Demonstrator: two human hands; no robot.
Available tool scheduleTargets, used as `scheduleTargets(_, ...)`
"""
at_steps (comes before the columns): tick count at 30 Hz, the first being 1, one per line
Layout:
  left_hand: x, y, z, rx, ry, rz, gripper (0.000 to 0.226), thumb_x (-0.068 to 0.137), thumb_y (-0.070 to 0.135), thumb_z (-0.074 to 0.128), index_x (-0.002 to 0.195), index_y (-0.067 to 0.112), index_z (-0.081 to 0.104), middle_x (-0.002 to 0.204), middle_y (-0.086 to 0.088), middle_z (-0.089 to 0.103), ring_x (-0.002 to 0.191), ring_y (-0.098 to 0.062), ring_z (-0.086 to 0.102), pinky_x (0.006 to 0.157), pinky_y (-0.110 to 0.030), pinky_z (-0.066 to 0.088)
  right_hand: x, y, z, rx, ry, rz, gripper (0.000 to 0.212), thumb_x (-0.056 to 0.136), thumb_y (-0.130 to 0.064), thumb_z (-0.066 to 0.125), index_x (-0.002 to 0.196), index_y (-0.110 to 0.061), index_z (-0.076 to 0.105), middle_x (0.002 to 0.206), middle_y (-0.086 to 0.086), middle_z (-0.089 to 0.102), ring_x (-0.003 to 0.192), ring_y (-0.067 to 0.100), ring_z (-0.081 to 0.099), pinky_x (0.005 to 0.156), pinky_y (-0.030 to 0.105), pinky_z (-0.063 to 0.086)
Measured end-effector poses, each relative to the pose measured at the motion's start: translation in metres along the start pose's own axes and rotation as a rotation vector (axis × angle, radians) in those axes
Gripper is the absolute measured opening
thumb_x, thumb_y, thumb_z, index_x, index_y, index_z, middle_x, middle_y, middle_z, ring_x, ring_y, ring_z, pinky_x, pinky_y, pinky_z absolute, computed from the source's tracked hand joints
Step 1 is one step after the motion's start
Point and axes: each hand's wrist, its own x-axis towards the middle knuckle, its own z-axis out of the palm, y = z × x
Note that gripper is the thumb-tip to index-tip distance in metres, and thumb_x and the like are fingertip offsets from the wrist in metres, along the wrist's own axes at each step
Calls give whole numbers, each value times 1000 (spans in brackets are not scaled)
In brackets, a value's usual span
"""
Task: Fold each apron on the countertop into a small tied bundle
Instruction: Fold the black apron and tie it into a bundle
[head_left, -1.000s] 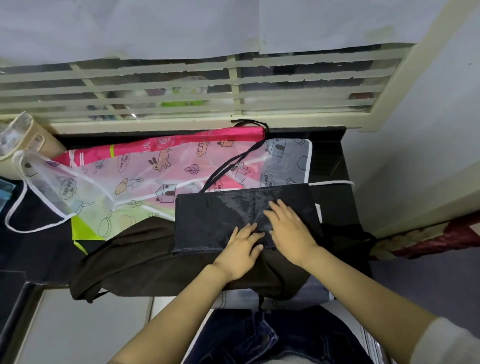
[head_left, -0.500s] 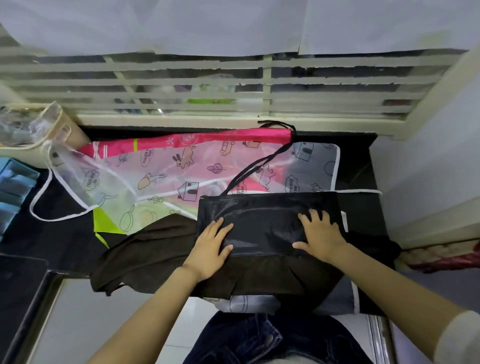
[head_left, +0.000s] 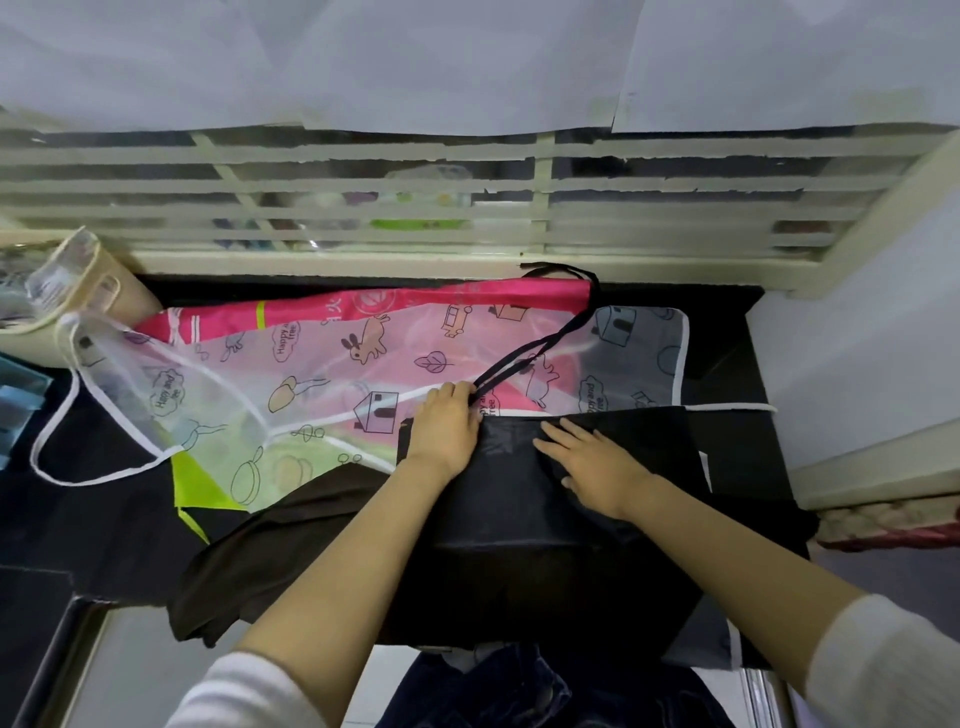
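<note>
While the left hand (head_left: 445, 422) pinches the black strap (head_left: 540, 347), right hand (head_left: 592, 467) lies flat, fingers straight, on the folded black apron (head_left: 644, 441) on the dark countertop (head_left: 727, 338), below a louvred window (head_left: 363, 208), beside a pale wall (head_left: 857, 338); clear printed apron (head_left: 311, 364) behind.

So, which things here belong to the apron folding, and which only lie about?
For the job: black apron, its black strap gripped by the left hand, right hand flat on it, clear printed apron, pink apron, brown cloth.
Lying about: beige bag, blue object, window grille.
</note>
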Motion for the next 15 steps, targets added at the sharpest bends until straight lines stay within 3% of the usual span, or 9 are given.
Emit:
scheduleTargets(9,22,10,5,2,-107,-69,27,92,19,56,117,6,57,119,-15,47,115,-30,43,100,-35,35,-1,1,1,39,28,0,67,95,-10,45,152,-24,12,160,-5,-2,147,18,-3,118,44,13)
scheduleTargets(12,22,17,-1,11,-108,-5,26,94,21,53,117,8,56,118,-14,46,115,-31,39,96,-36,33,-1,-5,0,-41,4,41,65,96,-10,43,152,-22,12,160,-1,0,147,20,3,118,43,16)
scheduleTargets(13,20,20,-5,-25,-80,28,24,95,20,52,115,8,56,116,-13,47,113,-30,40,94,-35,32,-3,-10,-4,-73,-9,56,62,96,-10,43,151,-19,17,159,3,7,146,23,11,116,43,21)
scheduleTargets(15,12,27,-14,-147,5,87,14,94,17,53,102,7,58,101,-8,50,104,-29,45,85,-34,32,-11,-23,-15,-122,103,-10,45,95,-11,43,139,-14,41,142,10,44,126,27,48,98,38,42)
